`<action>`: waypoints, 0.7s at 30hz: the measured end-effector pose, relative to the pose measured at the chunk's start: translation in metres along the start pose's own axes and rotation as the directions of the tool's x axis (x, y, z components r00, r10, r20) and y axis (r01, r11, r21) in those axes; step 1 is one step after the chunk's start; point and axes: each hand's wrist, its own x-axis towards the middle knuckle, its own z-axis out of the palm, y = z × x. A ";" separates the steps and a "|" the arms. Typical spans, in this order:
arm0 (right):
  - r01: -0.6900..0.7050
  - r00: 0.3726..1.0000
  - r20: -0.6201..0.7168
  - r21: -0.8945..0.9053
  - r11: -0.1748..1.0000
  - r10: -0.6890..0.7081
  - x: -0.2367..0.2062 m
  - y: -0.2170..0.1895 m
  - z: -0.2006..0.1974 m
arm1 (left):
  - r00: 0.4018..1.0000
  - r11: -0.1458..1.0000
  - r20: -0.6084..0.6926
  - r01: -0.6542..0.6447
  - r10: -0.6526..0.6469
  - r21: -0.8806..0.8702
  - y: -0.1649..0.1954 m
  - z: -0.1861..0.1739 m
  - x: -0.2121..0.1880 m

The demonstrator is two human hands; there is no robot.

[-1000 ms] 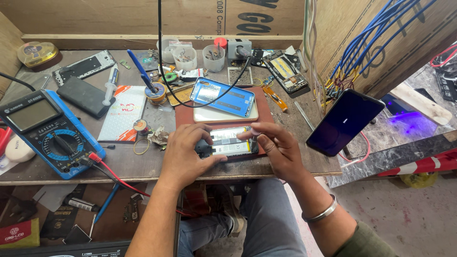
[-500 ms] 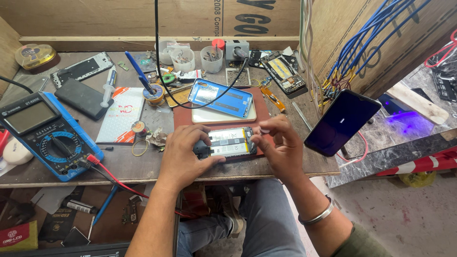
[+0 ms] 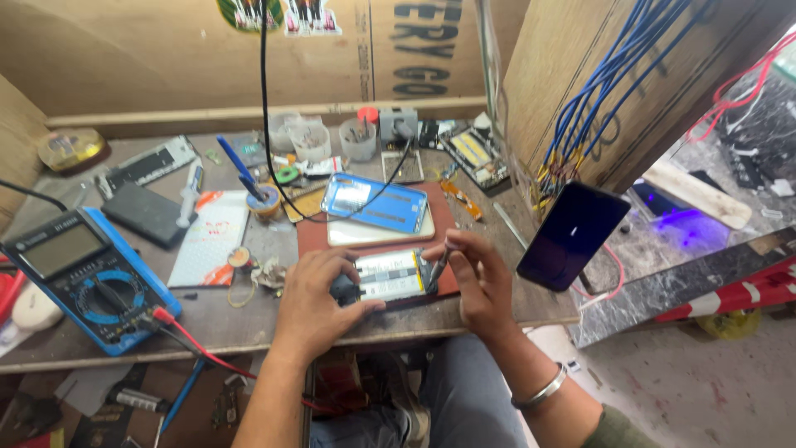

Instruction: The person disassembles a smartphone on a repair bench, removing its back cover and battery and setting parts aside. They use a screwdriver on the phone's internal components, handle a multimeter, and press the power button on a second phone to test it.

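Since the earlier frame the right hand has lifted off the phone's edge and now pinches a small screwdriver over it; left hand has stayed put.

Left to right:
- Blue multimeter [image 3: 79,278], red lead trailing, at the counter's [image 3: 249,319] left edge.
- Left hand [image 3: 319,299]: palm down, fingers clamped on the left end of the opened phone [image 3: 390,276], pinning it flat on the brown mat [image 3: 444,217].
- Opened phone: back off, battery showing, near the front edge of the counter, between both hands.
- Right hand [image 3: 477,278]: grip clenched on the screwdriver [image 3: 438,267], tip angled down at the phone's right end. Contact with a screw: cannot tell.
- Dark phone [image 3: 572,235] leans at far right, apart.

Judgement: a fastener at the right end is being worked. Next move calls for a seated tip, steady downward pressure, and the left hand holding firm.
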 end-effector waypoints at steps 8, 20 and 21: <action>0.123 0.990 -0.059 -0.071 0.990 -0.127 0.004 0.003 0.002 | 0.999 0.999 0.021 0.050 -0.050 0.014 0.005 0.000 0.003; 0.198 0.979 0.087 -0.240 0.950 -0.182 0.008 -0.027 0.009 | 0.998 0.998 0.022 0.062 -0.062 0.031 0.004 0.001 0.001; 0.179 0.981 0.109 -0.228 0.957 -0.158 0.008 -0.027 0.009 | 0.998 0.998 0.023 0.063 -0.063 0.033 0.004 0.001 0.001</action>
